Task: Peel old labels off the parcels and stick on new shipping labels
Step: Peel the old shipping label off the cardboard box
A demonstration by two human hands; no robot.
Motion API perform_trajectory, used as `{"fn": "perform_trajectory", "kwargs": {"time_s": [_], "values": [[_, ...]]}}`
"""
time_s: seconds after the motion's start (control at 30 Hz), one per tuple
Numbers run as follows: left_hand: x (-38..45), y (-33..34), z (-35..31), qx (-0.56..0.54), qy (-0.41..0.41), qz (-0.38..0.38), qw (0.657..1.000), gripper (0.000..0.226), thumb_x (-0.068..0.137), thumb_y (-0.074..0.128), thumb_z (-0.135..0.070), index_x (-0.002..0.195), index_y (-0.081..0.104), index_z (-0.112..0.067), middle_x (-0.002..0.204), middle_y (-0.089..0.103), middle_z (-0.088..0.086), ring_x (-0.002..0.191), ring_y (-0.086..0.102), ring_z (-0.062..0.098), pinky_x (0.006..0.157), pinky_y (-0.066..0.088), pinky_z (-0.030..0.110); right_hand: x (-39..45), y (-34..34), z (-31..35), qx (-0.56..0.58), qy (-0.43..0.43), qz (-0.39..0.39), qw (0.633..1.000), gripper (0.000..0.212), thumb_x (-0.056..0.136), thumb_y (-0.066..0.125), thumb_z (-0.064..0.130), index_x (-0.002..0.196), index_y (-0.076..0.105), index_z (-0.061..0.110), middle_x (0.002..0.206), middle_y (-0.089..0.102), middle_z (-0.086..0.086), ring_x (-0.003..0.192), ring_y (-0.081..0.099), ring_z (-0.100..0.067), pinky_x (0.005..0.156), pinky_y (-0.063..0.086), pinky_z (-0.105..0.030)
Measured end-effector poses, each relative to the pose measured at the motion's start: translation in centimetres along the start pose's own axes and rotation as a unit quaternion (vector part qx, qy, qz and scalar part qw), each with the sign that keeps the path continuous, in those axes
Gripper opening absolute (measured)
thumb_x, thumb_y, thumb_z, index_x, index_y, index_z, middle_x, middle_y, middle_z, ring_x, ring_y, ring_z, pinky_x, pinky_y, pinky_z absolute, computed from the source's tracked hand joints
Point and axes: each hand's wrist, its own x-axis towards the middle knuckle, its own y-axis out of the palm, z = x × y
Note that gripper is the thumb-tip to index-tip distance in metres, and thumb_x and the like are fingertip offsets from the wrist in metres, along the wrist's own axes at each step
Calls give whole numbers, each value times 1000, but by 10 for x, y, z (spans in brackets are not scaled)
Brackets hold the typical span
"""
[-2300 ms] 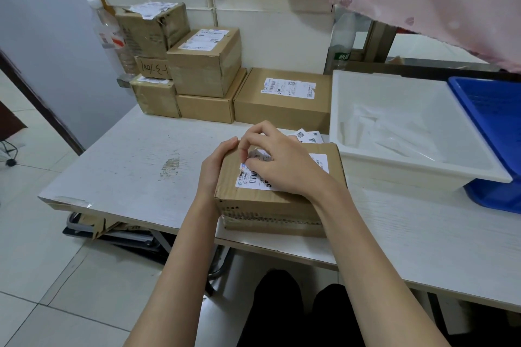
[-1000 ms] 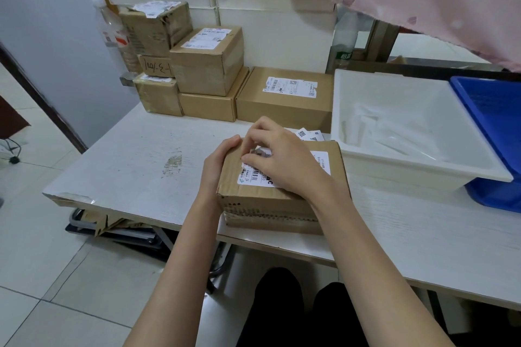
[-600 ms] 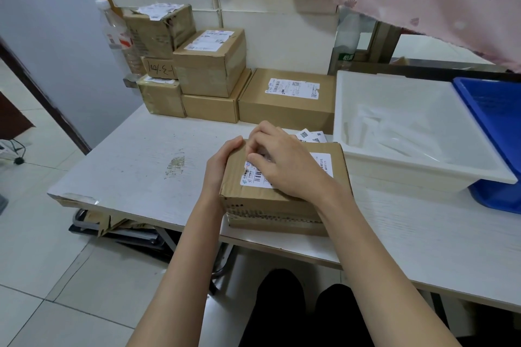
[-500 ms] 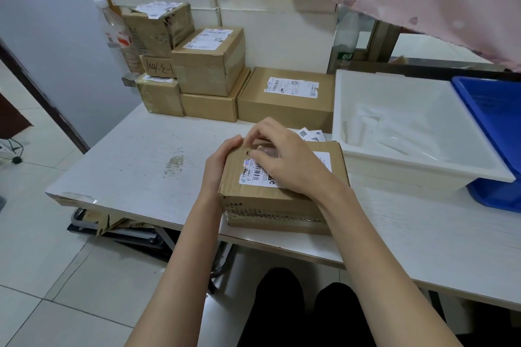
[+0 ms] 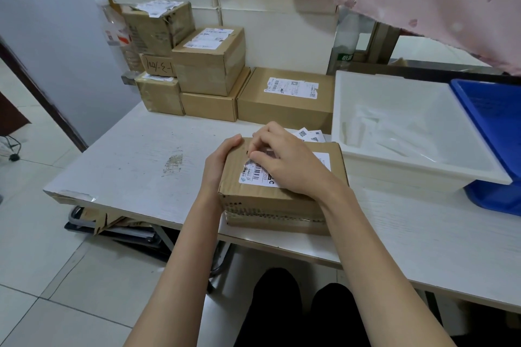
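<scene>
A stack of boxes (image 5: 208, 65) stands at the table's (image 5: 135, 160) far left against the wall. Near the front edge, the left hand (image 5: 218, 160) grips the left side of the parcel (image 5: 279, 191), fingers curled over its top edge. On the parcel's top lies the label (image 5: 253, 175); the right hand (image 5: 284, 162) rests over it, fingertips (image 5: 253, 155) pinching at its upper-left corner. Loose labels (image 5: 310, 134) lie just behind the parcel. Farther right sit a white tub (image 5: 417, 177) and a blue bin (image 5: 496, 121).
</scene>
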Motion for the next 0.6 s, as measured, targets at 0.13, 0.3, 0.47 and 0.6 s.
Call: {"fn": "perform_trajectory", "kwargs": {"time_s": [0.13,0.3,0.47,0.6], "values": [[-1,2,1,-17,0,9,1000,33,76,68,-37,92,64,-9,77,62,8,66,61,21,58,49,29,-1,-5,1,99,8,-42,994,9,91,59,12,94,63,20,110,58,6,105,56,-4,92,43,-22],[2,-1,3,0,4,2,1000,33,67,75,-41,81,66,-13,75,58,6,67,58,21,63,45,32,-2,-2,-2,24,-13,-32,999,16,86,65,9,81,70,23,109,56,13,102,53,2,86,40,-13],[4,-3,4,5,-8,-4,1000,37,65,77,-44,82,66,-12,76,59,7,67,59,22,63,44,32,-1,-1,-1,19,-5,-38,999,19,88,63,7,77,66,24,104,49,11,98,51,1,81,36,-5],[4,-2,3,-1,-14,-7,1000,39,63,79,-44,83,67,-13,78,60,7,69,59,23,65,45,33,-2,-1,0,33,6,-40,999,21,87,62,5,77,65,23,105,52,6,104,54,-4,84,38,-5]]}}
